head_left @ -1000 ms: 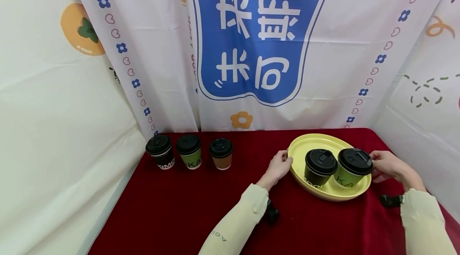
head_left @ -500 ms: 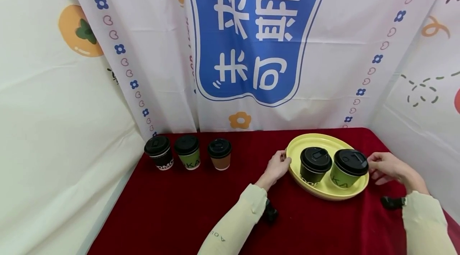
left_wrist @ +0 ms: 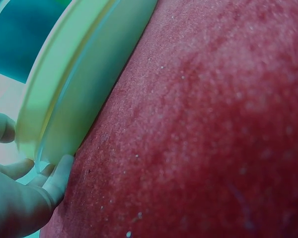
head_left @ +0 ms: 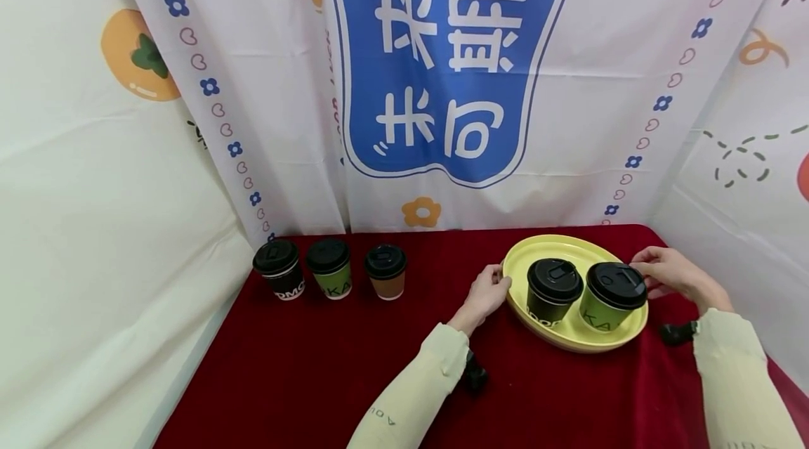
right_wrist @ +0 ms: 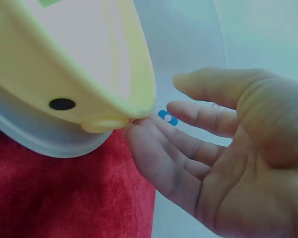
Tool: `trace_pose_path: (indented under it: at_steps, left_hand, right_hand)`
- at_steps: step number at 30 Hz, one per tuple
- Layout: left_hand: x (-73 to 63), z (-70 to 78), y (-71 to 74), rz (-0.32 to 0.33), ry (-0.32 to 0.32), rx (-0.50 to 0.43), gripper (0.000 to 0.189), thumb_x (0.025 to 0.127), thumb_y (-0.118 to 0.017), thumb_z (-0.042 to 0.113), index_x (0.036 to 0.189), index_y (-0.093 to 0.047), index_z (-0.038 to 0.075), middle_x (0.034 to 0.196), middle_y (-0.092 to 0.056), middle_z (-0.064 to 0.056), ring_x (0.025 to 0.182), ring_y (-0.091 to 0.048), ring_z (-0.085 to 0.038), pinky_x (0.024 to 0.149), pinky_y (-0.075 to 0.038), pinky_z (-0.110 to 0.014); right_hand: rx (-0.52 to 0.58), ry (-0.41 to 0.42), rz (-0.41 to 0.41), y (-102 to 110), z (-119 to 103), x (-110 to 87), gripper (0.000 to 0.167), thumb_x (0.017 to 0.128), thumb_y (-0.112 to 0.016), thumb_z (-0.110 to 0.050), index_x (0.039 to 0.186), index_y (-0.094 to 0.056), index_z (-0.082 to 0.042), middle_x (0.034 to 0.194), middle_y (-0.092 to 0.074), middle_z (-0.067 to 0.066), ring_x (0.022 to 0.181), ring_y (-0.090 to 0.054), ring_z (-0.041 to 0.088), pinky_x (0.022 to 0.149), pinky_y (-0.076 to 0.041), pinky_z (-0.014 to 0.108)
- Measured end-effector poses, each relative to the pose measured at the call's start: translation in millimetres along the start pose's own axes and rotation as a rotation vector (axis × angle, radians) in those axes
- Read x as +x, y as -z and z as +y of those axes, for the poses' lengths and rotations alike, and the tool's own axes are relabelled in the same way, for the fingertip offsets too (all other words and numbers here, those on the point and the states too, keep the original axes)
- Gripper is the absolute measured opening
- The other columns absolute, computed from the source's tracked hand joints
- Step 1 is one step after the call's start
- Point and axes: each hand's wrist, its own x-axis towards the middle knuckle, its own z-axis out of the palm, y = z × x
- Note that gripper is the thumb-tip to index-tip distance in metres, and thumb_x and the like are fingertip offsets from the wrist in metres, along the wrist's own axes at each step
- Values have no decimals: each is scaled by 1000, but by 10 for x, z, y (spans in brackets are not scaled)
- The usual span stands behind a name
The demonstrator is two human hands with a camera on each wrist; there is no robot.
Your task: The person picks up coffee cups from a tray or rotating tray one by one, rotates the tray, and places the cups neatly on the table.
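Note:
A round yellow tray (head_left: 537, 252) sits on the right part of the table, bearing a black paper coffee cup (head_left: 548, 310) and a green one (head_left: 600, 315), both upright with black lids. My left hand (head_left: 485, 296) grips the tray's left edge; in the left wrist view its fingers (left_wrist: 59, 178) curl at the rim and underside. At the far right side is my right hand (head_left: 675, 273), fingers loosely extended. The right wrist view shows its fingertips (right_wrist: 136, 130) right at a small yellow knob (right_wrist: 102, 124) on the tray's side, thumb apart from the rim.
Three more lidded cups stand in a row at the back left: a black cup (head_left: 287, 282), a green cup (head_left: 336, 282) and a brown cup (head_left: 388, 286). Dark red cloth (head_left: 379, 372) covers the table. A printed white curtain (head_left: 600, 119) hangs behind, with white side walls.
My right hand has moved away from me along the tray's right side, to its far right edge. The left hand stays at the left edge. The whole head view has shifted slightly.

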Motion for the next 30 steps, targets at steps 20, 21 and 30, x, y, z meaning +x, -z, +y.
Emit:
trace_pose_path:
  at_steps: [20,21,30]
  left_hand:
    - [-6,12,-9,1,7,-19,40,101,-50,32,139,-50,18,104,-60,6,79,-57,-9,69,-44,-27]
    - [-7,10,-10,1,8,-18,40,101,-50,32,139,-50,18,105,-60,6,80,-58,-9,69,-44,-27]
    - [5,-2,-6,7,-6,-13,40,101,-51,31,138,-51,17,114,-61,3,90,-58,-8,75,-46,-27]
  right_hand:
    - [-94,26,18,-34,83,85,32,98,-56,-16,115,-55,12,85,-61,3,72,-62,13,66,-60,36]
    - [-87,24,13,-38,88,77,31,99,-56,-16,114,-55,12,83,-61,2,71,-61,13,66,-60,36]
    - [-5,11,-22,-52,193,9,22,99,-55,-15,107,-54,5,80,-58,2,70,-59,14,68,-61,38]
